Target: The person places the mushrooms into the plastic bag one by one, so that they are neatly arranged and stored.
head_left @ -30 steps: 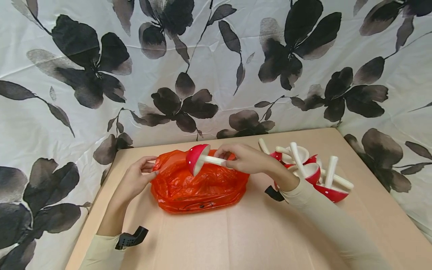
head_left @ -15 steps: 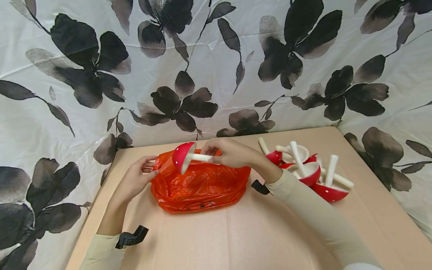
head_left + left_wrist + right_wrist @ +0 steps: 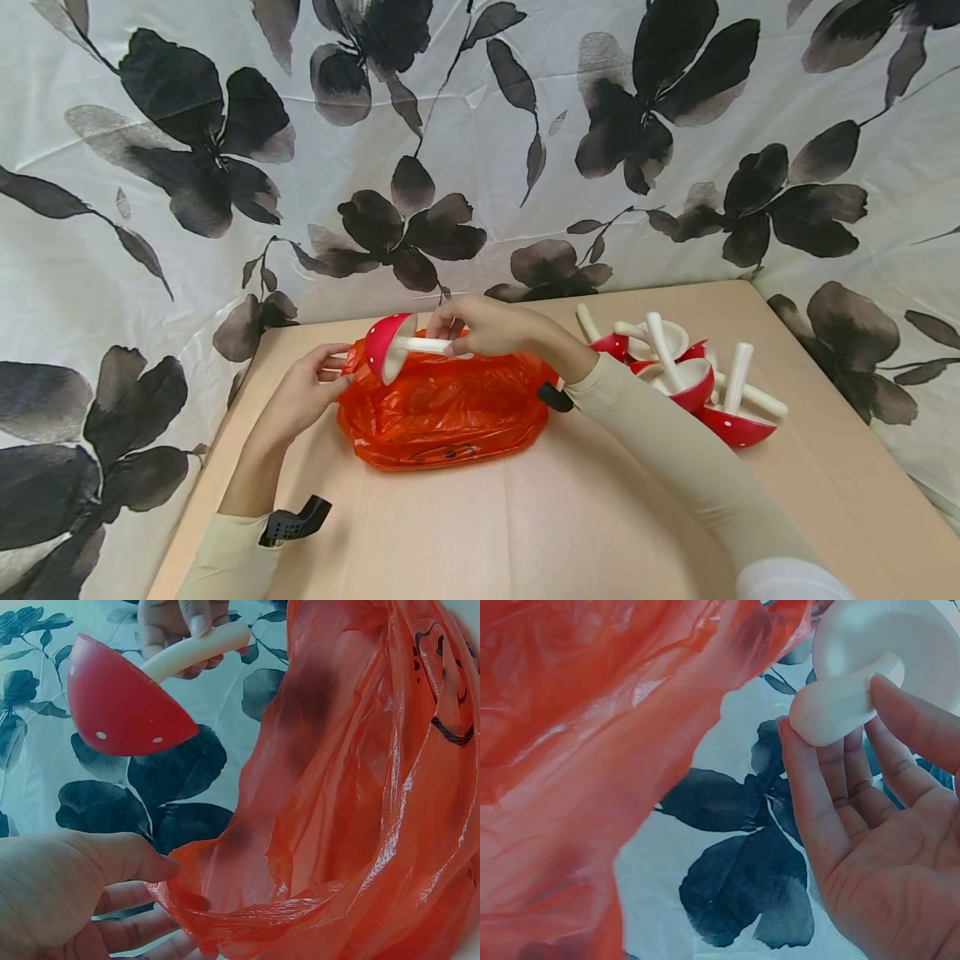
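Observation:
My right hand [image 3: 498, 325] pinches the pale stem of a toy mushroom [image 3: 382, 346], whose red cap has white dots. Its stem lies sideways, the cap pointing left, above an orange-red plastic bag [image 3: 450, 421]. With thumb and fingers on either side of its rim, my left hand [image 3: 300, 396] holds the bag's left edge. In the left wrist view the mushroom's cap [image 3: 124, 705] hangs beyond the bag's rim, apart from my left hand [image 3: 82, 881]. From the right wrist, the stem [image 3: 832, 709] sits between thumb and fingertips. The bag's inside is hidden.
A heap of similar toy mushrooms [image 3: 690, 387] lies on the right part of the wooden table [image 3: 450, 533], stems pointing various ways. Behind the table hangs a white cloth [image 3: 480, 125] with dark flowers. Black wrist cameras sit on both forearms.
My right hand has carried the mushroom leftward and slightly up over the bag, towards my left hand. The left hand keeps its place on the bag's edge.

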`<state>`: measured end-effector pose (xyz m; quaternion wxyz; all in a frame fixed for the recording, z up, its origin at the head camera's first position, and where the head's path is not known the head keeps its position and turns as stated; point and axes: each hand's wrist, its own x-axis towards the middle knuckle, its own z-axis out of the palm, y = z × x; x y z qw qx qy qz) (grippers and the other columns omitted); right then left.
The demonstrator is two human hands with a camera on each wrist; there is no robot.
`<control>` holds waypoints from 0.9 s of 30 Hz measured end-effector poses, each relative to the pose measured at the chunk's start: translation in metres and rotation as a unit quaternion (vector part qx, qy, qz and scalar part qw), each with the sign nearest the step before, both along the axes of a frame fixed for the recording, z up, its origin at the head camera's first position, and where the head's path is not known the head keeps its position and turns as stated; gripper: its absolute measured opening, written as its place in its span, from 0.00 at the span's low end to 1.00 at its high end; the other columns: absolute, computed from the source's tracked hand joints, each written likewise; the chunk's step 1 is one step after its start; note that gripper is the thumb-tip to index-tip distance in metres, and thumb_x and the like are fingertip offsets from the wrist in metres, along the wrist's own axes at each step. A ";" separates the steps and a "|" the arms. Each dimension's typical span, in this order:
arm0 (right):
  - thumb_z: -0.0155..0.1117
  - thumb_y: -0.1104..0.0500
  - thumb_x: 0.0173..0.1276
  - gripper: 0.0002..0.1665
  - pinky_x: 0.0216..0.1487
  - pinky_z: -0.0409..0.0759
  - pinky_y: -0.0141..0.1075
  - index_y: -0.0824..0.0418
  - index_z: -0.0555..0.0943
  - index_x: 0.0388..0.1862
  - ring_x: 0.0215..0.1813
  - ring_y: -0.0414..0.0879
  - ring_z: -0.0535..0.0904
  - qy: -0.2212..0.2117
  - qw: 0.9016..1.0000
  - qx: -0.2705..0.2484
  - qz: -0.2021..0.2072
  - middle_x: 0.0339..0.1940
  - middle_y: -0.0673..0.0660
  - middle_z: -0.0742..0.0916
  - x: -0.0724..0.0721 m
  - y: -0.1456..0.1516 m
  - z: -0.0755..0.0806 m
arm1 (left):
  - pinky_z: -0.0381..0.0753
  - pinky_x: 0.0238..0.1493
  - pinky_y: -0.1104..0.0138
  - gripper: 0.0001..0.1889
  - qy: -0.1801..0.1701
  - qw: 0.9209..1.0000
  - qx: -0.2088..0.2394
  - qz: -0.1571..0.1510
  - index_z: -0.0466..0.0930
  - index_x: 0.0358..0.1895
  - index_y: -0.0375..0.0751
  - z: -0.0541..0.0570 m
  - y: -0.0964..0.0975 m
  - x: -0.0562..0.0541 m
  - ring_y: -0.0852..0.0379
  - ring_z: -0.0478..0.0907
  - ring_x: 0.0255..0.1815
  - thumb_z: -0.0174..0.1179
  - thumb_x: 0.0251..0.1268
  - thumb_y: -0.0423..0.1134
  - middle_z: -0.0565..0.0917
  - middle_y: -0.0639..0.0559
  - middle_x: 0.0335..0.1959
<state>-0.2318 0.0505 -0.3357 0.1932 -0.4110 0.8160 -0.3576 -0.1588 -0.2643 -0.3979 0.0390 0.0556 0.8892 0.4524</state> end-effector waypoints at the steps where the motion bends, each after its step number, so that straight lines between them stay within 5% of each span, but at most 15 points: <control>1: 0.69 0.67 0.67 0.11 0.49 0.82 0.33 0.59 0.84 0.47 0.46 0.46 0.81 0.000 1.000 0.004 0.006 0.40 0.52 0.86 -0.002 -0.002 0.001 | 0.86 0.40 0.66 0.26 -0.002 1.000 0.001 -0.002 0.67 0.70 0.31 0.000 0.001 -0.001 0.38 0.80 0.53 0.58 0.72 0.30 0.79 0.29 0.57; 14: 0.68 0.67 0.68 0.10 0.40 0.82 0.34 0.61 0.82 0.47 0.45 0.52 0.79 -0.032 0.995 0.066 0.065 0.39 0.55 0.83 -0.023 -0.022 0.009 | 0.86 0.40 0.66 0.26 -0.008 1.000 -0.004 0.003 0.67 0.71 0.32 0.000 0.005 -0.007 0.40 0.79 0.52 0.57 0.71 0.30 0.80 0.31 0.55; 21: 0.68 0.68 0.66 0.09 0.44 0.75 0.30 0.63 0.83 0.46 0.40 0.44 0.76 0.003 0.989 0.120 0.081 0.36 0.52 0.83 -0.030 -0.035 0.000 | 0.86 0.40 0.67 0.26 -0.003 1.000 0.007 0.005 0.68 0.70 0.31 0.001 0.008 -0.008 0.39 0.79 0.53 0.59 0.71 0.29 0.80 0.31 0.55; 27: 0.66 0.71 0.66 0.11 0.42 0.75 0.30 0.66 0.82 0.47 0.39 0.44 0.74 -0.016 0.987 0.142 0.072 0.35 0.53 0.82 -0.031 -0.044 -0.013 | 0.85 0.42 0.69 0.26 -0.010 1.000 0.009 0.024 0.68 0.70 0.33 0.001 0.010 -0.008 0.40 0.78 0.55 0.60 0.72 0.32 0.80 0.33 0.57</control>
